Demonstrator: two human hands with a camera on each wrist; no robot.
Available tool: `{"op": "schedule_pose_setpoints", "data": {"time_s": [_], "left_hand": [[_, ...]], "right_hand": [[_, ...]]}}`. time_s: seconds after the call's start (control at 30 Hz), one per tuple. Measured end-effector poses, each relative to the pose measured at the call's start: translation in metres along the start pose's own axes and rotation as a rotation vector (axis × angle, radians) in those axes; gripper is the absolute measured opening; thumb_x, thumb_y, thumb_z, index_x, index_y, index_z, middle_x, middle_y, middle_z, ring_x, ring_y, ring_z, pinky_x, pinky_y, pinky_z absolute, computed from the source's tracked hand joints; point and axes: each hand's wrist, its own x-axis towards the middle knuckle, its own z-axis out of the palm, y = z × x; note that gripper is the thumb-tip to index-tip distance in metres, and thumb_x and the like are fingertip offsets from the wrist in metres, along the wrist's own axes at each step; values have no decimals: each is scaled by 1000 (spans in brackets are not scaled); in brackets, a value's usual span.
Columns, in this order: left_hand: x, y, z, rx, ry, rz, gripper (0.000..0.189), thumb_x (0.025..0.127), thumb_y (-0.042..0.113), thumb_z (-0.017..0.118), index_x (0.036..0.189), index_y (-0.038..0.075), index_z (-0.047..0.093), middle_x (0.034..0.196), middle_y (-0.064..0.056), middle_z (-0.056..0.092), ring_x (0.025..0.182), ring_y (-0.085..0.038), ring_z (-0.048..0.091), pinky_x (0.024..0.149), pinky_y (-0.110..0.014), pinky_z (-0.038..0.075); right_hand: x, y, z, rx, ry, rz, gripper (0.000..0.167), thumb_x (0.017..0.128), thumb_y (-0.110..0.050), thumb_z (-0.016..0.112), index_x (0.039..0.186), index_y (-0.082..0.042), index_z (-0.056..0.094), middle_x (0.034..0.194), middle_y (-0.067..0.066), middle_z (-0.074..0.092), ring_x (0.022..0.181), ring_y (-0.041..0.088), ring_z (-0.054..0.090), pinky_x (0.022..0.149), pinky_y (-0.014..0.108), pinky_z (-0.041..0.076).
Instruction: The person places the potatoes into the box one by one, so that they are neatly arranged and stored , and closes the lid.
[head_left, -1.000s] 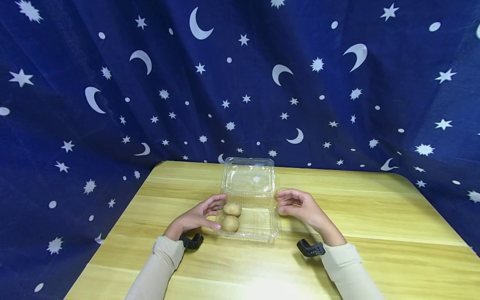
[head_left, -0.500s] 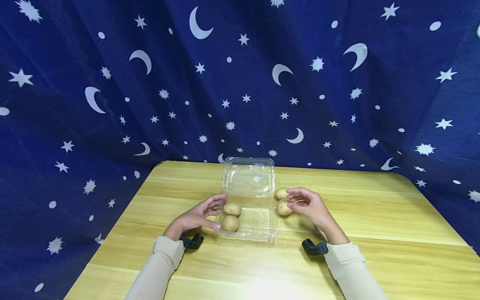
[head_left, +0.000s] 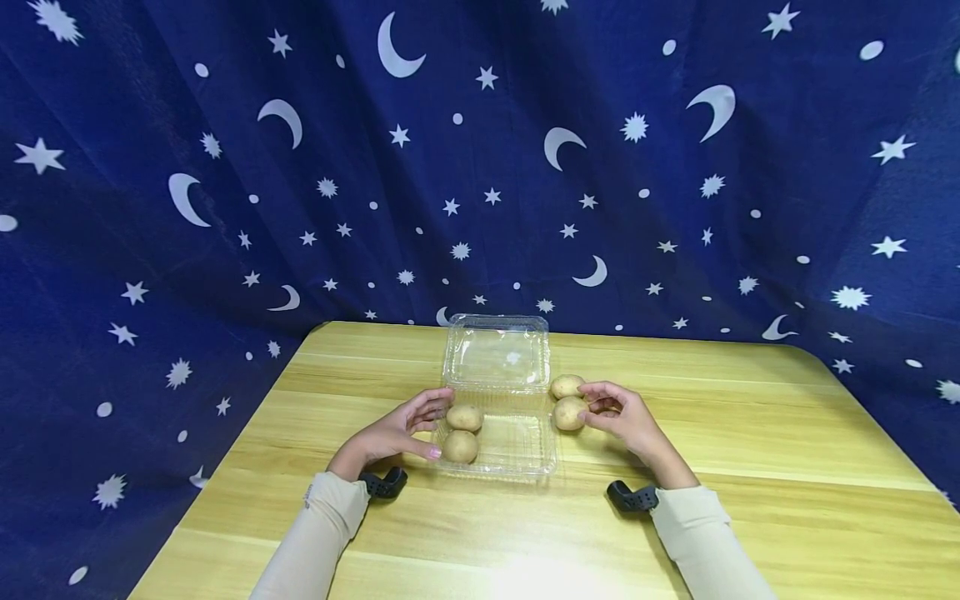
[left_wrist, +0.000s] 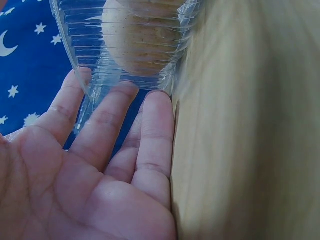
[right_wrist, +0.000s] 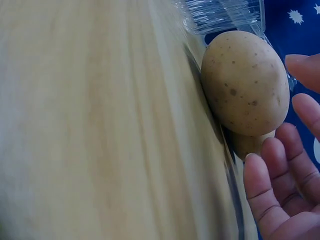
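Note:
A clear plastic clamshell box [head_left: 517,442] stands on the table with its lid [head_left: 497,354] thrown back. Two potatoes, a far one [head_left: 465,417] and a near one [head_left: 461,447], sit in its left half. My left hand [head_left: 401,429] lies along the box's left side, its fingertips [left_wrist: 157,107] at the ribbed wall. Two more potatoes are on the table by the box's right side, the nearer one [head_left: 570,413] in front of the other [head_left: 567,386]. My right hand [head_left: 618,417] is just right of them, fingers loosely bent around no object.
The light wooden table [head_left: 300,517] reaches back to a dark blue curtain [head_left: 480,167] with white moons and stars. A black band [head_left: 632,497] is on the right wrist, another black band [head_left: 384,483] on the left.
My right hand has drawn back to the right from the two potatoes beside the box, so both now show. The left hand and the box have stayed put.

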Motion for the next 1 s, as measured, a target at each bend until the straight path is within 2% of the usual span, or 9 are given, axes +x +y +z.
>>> {"op": "schedule_pose_setpoints", "data": {"time_s": [0.17,0.37,0.67,1.0], "left_hand": [[0,0,0,6,0,2,104,93,20,89,167,-7,22,173,-31,24,157,-52,24,121,-35,37],[0,0,1,3,-1,7,103,93,19,89,167,-7,22,173,-31,24,157,-52,25,120,-31,38],[0,0,1,1,1,4,104,93,20,89,167,-7,22,173,-31,24,157,-52,24,118,-28,39],[0,0,0,-4,0,9,104,93,21,89,167,-7,22,173,-31,24,157,-51,24,120,-32,38]], "right_hand": [[-1,4,-1,-2,-25,32,46,94,6,76,135,17,60,121,26,64,99,16,61,85,21,54],[-1,6,0,6,-62,44,51,92,5,78,137,17,58,119,23,63,99,17,60,84,22,53],[-2,5,0,-14,-102,41,54,91,5,78,139,17,57,124,28,65,98,16,60,84,22,53],[-2,4,0,-15,-117,40,53,91,7,78,138,18,56,112,19,65,94,15,60,82,22,53]]}}
